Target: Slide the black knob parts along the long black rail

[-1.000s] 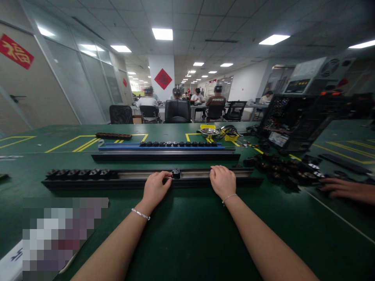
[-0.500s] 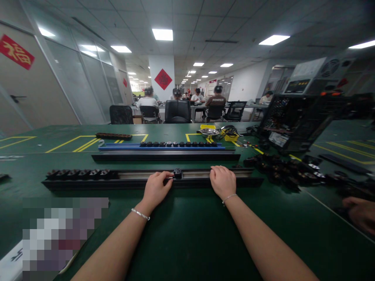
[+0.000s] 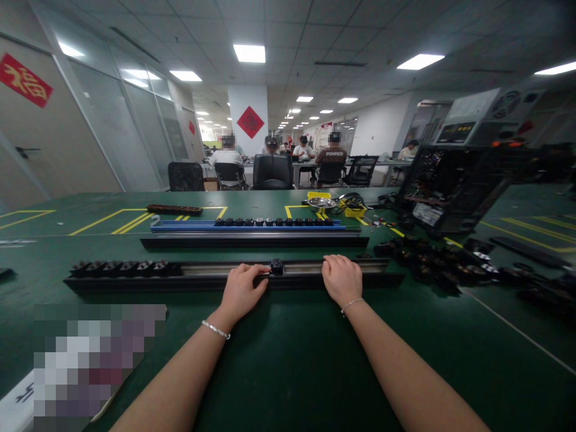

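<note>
A long black track rail (image 3: 229,287) with a pale inner channel lies across the green table before me. One small black block (image 3: 276,267) sits in the channel, near its middle. My left hand (image 3: 242,291) reaches over the front edge, its fingertips against the left side of this block and the thumb apart, lower down. My right hand (image 3: 342,279) is closed over the rail, right of the block, its fingertips curled toward the far side. Several similar black blocks (image 3: 128,268) stand in a row at the rail's left end.
Beyond lie a second black rail (image 3: 254,242) and a blue rail (image 3: 189,226) bearing black blocks. Black parts (image 3: 423,261) are piled at right, before an open computer case (image 3: 443,189). A metal bowl (image 3: 321,204) stands at the back. A blurred-out flat item (image 3: 20,399) lies front left.
The small block has slid slightly right along the channel, with my left fingers following and the thumb parting from them. My right hand stays put. Another person's hand has left the right edge.
</note>
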Tool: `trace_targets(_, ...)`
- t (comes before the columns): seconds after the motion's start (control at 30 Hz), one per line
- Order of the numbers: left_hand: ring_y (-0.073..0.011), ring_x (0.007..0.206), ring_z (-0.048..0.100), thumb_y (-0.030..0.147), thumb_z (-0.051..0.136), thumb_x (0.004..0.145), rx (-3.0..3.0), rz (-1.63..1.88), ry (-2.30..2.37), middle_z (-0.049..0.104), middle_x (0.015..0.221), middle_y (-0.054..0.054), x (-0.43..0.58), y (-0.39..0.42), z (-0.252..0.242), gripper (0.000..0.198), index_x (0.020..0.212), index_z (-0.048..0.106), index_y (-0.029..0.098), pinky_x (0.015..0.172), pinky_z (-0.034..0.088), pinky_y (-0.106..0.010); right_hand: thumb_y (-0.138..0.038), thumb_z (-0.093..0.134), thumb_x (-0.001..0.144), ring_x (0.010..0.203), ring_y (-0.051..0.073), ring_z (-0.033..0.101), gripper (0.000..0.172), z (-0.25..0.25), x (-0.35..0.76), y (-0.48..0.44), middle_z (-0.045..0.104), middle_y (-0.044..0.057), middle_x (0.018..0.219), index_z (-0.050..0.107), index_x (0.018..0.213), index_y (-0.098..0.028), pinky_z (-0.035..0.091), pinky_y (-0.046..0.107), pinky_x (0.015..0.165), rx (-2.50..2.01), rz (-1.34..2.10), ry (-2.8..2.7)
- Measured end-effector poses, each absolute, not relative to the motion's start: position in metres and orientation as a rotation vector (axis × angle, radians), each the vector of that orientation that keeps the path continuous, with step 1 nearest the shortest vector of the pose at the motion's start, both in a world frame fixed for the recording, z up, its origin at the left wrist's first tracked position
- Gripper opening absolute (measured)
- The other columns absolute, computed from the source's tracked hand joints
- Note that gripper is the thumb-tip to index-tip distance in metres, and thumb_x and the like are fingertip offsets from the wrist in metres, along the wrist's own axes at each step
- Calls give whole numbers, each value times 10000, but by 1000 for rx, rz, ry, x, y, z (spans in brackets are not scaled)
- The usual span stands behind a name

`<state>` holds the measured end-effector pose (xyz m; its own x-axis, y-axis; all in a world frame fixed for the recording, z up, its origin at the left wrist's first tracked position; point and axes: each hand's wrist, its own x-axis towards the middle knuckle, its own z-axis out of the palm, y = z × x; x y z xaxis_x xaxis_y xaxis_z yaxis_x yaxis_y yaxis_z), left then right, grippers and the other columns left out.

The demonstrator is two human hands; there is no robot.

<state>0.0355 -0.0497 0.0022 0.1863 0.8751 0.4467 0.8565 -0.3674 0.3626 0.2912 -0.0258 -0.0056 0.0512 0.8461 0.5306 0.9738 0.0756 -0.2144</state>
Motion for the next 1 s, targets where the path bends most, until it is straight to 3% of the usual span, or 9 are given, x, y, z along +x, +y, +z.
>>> trace_targets(0.37, -209, 963, 555, 315, 554, 796, 2445, 902, 1718, 691, 1000, 1, 35, -49, 1, 298, 1088, 611, 310, 883, 382, -403, -294, 309, 910, 1136, 221, 497, 384, -5, 291, -26, 646, 56, 1142, 652, 1063, -211, 272, 406, 960, -1806, -311, -1832)
trace_targets(0.57, -216, 974, 546, 329, 545, 797, 2442, 886, 1708, 689, 1007, 0, 36, -49, 2, 310, 1103, 599, 317, 901, 360, -419, -292, 345, 899, 1183, 227, 469, 398, 0, 281, -30, 591, 84, 1237, 588, 1192, -174, 268, 421, 1027, -1622, -327, -1987)
trace_targets(0.73, -218, 975, 536, 320, 563, 778, 2447, 857, 1711, 679, 1023, -5, 36, -50, 2, 347, 1125, 589, 324, 917, 339, -425, -291, 365, 888, 1192, 184, 471, 436, 4, 253, -35, 550, 86, 1291, 521, 1274, -163, 338, 348, 1020, -1382, -155, -2172)
trace_targets(1.0, -224, 994, 525, 369, 554, 790, 2479, 812, 1676, 667, 1053, -4, 35, -52, 5, 367, 1156, 562, 335, 910, 320, -429, -381, 413, 873, 1171, 187, 478, 430, 13, 234, -35, 573, 60, 1260, 545, 1240, -198, 349, 339, 983, -1556, 130, -2106)
